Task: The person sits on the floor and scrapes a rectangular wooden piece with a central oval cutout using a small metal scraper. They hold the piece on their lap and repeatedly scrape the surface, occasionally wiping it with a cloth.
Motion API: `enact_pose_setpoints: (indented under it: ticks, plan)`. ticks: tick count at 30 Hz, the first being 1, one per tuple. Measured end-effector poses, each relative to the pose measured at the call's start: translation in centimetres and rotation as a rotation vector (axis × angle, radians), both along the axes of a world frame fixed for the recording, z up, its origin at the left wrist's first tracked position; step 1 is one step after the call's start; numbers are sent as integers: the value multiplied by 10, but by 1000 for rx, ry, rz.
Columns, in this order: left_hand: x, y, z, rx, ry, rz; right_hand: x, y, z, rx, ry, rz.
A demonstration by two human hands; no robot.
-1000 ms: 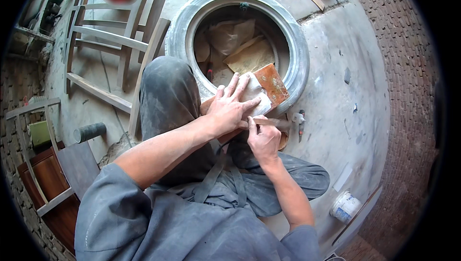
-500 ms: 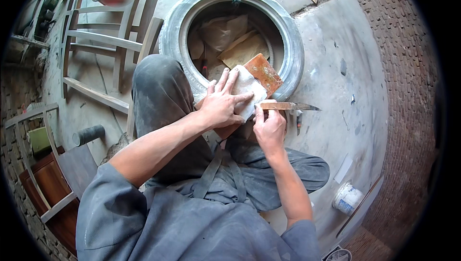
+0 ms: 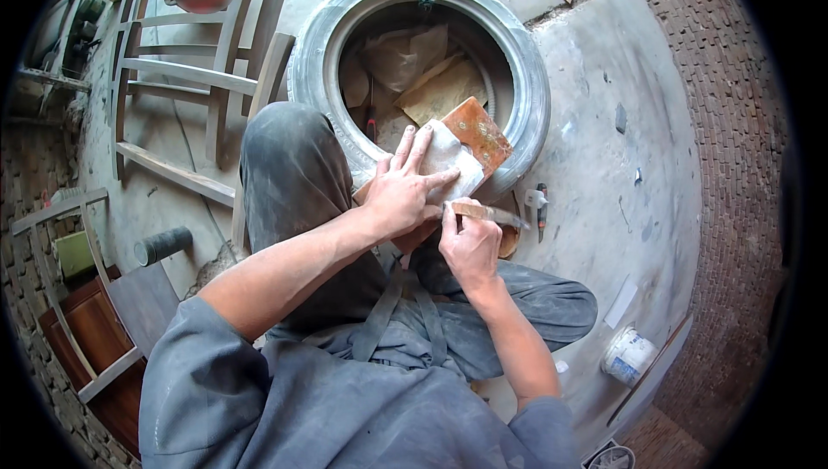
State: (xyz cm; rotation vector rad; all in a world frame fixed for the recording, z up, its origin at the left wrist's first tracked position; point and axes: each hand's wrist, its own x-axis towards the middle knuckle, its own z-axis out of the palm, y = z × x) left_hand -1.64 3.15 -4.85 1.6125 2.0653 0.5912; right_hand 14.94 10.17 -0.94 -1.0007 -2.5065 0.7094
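Note:
My left hand (image 3: 398, 199) lies with fingers spread on a folded white cloth (image 3: 454, 160), pressing it from above. Past the cloth sticks out the corner of a flat orange-brown slab (image 3: 477, 136) with a worn, spotted face. Closed around a wooden-handled knife (image 3: 479, 211) is my right hand (image 3: 472, 251), just right of the left one. The knife's blade points right and is smeared by motion. Beneath the slab's far end is a grey, dusty tire (image 3: 528, 63) lying on its side, with crumpled paper sheets (image 3: 444, 89) inside its opening.
Wooden chair frames (image 3: 226, 46) stand at far left. A dark cylinder (image 3: 164, 245) lies by my left knee. Right of the tire is a small tool with a dark, orange-marked handle (image 3: 542, 210). A white tub (image 3: 628, 357) sits at right, near a brick surface (image 3: 733, 124).
My right hand has drawn the knife left and slightly down, closer to my left hand. The left hand stays spread on the cloth. The small tool on the floor shows more fully.

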Motion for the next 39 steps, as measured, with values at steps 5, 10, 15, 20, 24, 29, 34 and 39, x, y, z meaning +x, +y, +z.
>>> enact_pose_setpoints:
  ticks: [5,10,15,20,24,29,34,39]
  plan:
    - [1,0,1,-10,-8,-10,-3,23,-8,77,-39,-56]
    - [-3,1,4,7,-7,-3,-1,13,-4,47,-21,-3]
    - [0,1,4,7,-15,-13,2,3,-3,-3,-38,0]
    - [-2,-1,3,4,-32,-7,-9,26,-4,76,-22,-81]
    - [-1,3,5,-14,-35,-6,0,10,-3,12,22,-5]
    - [0,2,5,12,-50,5,1,8,-10,17,38,5]
    - [-4,5,5,14,-49,1,-5,33,-6,28,-15,-66]
    - [-5,0,5,1,-30,-27,3,9,3,-173,36,-80]
